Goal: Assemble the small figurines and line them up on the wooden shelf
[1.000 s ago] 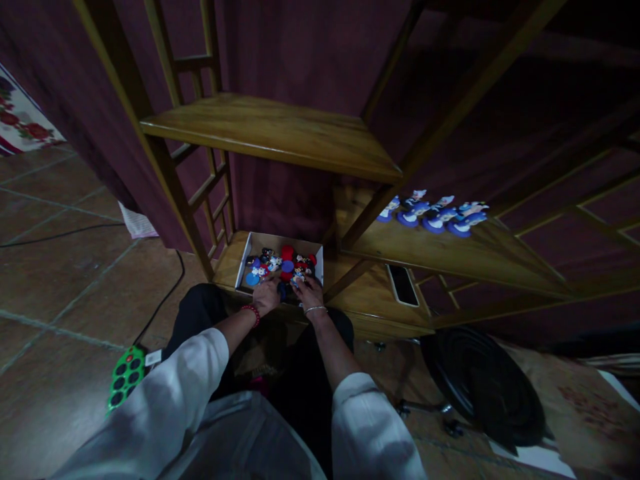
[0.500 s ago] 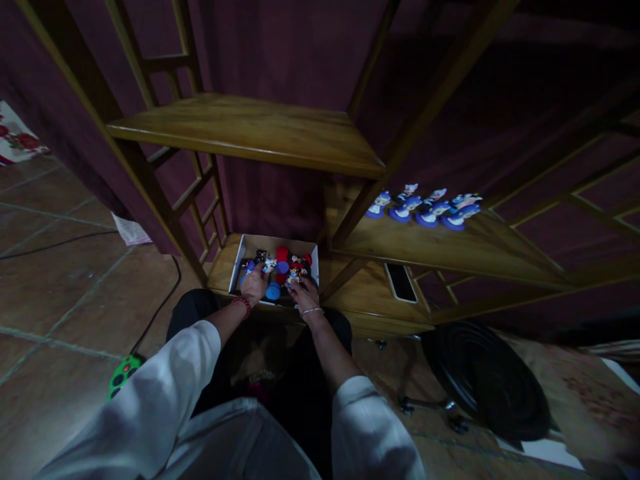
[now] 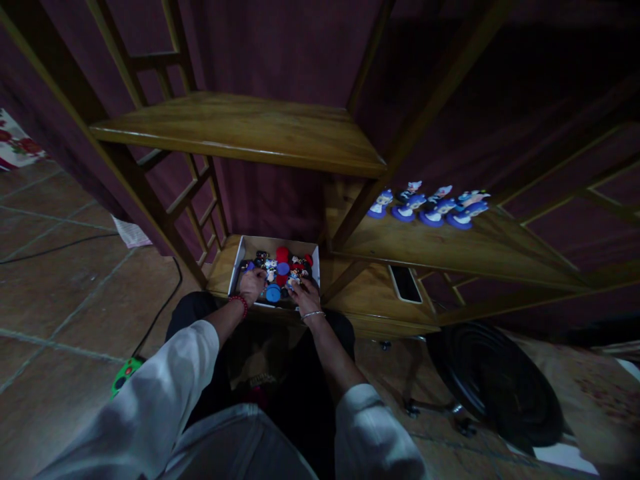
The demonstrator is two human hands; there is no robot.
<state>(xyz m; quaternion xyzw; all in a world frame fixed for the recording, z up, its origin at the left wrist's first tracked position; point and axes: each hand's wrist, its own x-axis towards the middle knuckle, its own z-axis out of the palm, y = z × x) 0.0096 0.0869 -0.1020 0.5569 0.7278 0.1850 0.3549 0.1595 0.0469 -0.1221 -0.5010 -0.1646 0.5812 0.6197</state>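
A shallow white cardboard box on the low shelf holds several small toy figurines with red, blue and purple bases. My left hand is inside the box's left part, fingers bent together beside a purple piece; whatever they pinch is hidden. At the right side of the box, my right hand has its fingers closed on a small figurine with yellow and blue on it. A round blue base lies between my two hands.
Several figurines on purple-blue bases stand on the right shelf. Below them lies a phone. The wooden upper shelf overhangs the box. A black round stool is at the right, and a green gamepad-like object at the left.
My left hand has shifted slightly left and back, uncovering more of the figurines in the middle. My right hand stays at the same figurine. The camera view has moved a little.
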